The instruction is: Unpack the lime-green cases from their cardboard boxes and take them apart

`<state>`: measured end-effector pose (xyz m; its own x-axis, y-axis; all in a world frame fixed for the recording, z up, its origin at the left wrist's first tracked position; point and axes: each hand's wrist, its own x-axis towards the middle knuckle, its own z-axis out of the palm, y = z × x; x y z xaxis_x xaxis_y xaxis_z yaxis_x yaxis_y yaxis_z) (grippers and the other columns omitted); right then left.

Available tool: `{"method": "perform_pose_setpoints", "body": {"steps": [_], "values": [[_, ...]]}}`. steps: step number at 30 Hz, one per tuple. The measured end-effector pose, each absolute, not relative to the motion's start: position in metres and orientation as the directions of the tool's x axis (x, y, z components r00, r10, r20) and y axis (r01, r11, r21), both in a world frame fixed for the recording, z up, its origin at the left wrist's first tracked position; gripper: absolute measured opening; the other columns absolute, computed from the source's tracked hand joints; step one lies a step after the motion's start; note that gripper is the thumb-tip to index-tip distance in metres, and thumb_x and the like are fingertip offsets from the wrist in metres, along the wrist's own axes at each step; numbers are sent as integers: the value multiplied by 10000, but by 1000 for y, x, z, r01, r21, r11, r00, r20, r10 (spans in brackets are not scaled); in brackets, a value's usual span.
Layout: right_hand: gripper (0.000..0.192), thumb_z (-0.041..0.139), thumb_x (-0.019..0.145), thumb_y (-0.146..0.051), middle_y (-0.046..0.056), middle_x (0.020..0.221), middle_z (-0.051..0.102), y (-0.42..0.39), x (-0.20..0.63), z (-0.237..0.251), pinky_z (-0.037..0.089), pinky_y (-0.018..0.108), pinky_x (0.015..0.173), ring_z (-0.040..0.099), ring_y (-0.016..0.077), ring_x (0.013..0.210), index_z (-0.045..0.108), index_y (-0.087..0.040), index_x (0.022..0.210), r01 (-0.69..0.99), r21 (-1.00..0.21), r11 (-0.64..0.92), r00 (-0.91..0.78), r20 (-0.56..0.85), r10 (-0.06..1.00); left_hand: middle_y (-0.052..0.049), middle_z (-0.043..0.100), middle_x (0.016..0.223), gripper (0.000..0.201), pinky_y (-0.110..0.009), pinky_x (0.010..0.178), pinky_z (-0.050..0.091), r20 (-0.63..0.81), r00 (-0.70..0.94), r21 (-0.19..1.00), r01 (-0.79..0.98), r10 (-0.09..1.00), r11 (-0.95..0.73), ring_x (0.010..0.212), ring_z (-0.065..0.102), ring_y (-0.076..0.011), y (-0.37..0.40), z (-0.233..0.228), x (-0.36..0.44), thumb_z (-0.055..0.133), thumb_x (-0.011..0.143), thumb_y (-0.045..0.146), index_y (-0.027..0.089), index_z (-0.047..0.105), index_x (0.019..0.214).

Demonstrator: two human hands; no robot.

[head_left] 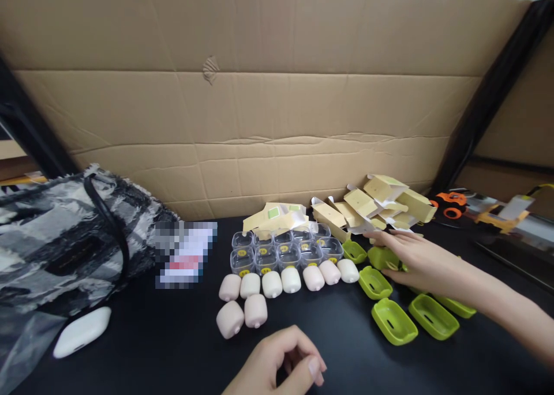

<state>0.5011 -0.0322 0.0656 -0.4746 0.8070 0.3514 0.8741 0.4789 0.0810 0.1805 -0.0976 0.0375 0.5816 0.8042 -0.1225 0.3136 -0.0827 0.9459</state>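
Note:
My right hand (418, 259) reaches in from the right and lies over a green plastic tray (383, 258), fingers spread on it. Several more green trays (393, 321) lie on the black table around it. My left hand (277, 363) rests near the front edge with its fingers loosely curled and nothing visible in it. Just beyond it lie several pale pink rounded cases (255, 310), in a row and a pair. Behind those stand several clear plastic boxes (266, 259) with yellow stickers.
Folded tan cardboard cartons (376, 202) are piled at the back against a big cardboard wall (259, 95). A grey patterned bag (64, 233) and a white oval case (82, 331) lie at left. An orange toy vehicle (450, 202) stands at far right.

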Motion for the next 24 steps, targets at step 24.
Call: {"method": "perform_pose_setpoints", "body": {"steps": [24], "values": [[503,711,734,-262,123,1236,580,-91,378,63,456,336,957,538,217,1161,491,-189,1180,276,-594,756,-702,412,581,13,588,798,613,-226,645,356,-143,721,805,-314,678,503,686,568,-94,-99,26,187,793,643,467,195,502,1109]]}}
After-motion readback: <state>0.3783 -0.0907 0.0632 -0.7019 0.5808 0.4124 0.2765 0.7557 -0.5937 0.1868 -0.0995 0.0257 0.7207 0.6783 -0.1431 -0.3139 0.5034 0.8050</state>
